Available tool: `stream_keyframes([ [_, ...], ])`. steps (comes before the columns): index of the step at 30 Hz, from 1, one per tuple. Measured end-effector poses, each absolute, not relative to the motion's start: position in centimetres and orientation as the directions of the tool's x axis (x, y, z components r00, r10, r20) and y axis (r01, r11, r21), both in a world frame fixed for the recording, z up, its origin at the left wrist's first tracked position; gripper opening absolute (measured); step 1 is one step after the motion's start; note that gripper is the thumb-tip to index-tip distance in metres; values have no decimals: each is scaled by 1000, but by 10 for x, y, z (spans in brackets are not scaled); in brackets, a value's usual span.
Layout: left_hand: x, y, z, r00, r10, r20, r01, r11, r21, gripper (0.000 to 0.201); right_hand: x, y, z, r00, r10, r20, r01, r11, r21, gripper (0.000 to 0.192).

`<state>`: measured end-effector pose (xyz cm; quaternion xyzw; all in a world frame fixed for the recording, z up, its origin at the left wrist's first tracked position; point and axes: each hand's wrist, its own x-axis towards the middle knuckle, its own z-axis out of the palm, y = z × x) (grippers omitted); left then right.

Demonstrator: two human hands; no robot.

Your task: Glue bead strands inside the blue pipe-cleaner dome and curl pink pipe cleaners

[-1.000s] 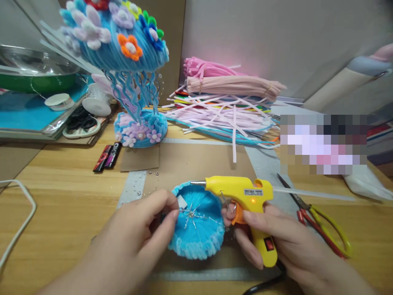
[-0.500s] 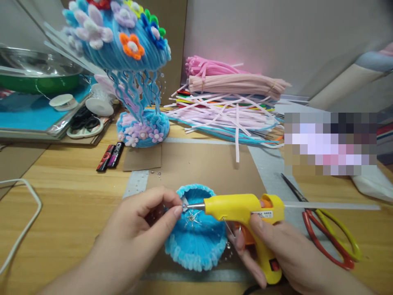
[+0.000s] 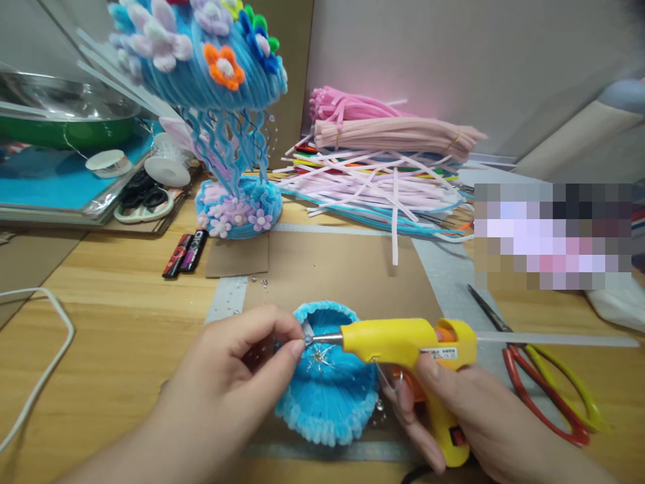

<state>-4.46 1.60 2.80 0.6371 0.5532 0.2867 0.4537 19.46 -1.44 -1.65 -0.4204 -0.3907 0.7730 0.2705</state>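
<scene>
My right hand point(image 3: 466, 403) grips a yellow hot glue gun point(image 3: 390, 339) by its handle, with a clear glue stick point(image 3: 559, 339) jutting from its back. The metal nozzle points left and meets the fingertips of my left hand point(image 3: 236, 366). Thumb and forefinger there pinch a small shiny bead point(image 3: 308, 341), mostly covered by the fingers. Beneath both lies a round blue pipe-cleaner bowl point(image 3: 335, 396), hollow side up, with fluffy edges and a silvery wire star point(image 3: 318, 357) at its middle. My left hand overlaps the bowl's left edge.
A flower-covered blue pipe-cleaner jellyfish point(image 3: 216, 74) stands behind on the left. Pipe-cleaner bundles point(image 3: 393, 134) are piled at the back. Red-and-yellow-handled scissors point(image 3: 547, 383) lie right, glue tubes point(image 3: 185, 254) left. Small loose beads point(image 3: 377, 410) lie beside the bowl on cardboard point(image 3: 347, 262).
The whole view has shifted slightly, so everything appears a little further right. Both hands keep their holds, and the nozzle stays at the left fingertips.
</scene>
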Motion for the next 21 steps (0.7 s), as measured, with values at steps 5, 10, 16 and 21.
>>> stream_keyframes([
  [5,-44,15,27,218,967,-131,442,21,897,14,196,-14,-17,-511,754,-412,-71,-514,-855,52],
  [10,-44,16,26,211,970,-120,438,16,899,13,195,-14,-15,-522,762,-383,-79,-490,-868,50],
  [16,-45,16,26,226,970,-94,423,-11,906,13,195,-15,-16,-523,750,-405,-55,-504,-862,52],
  [21,-45,15,27,226,971,-81,398,-16,917,11,194,-15,-16,-517,769,-375,-65,-472,-879,52],
])
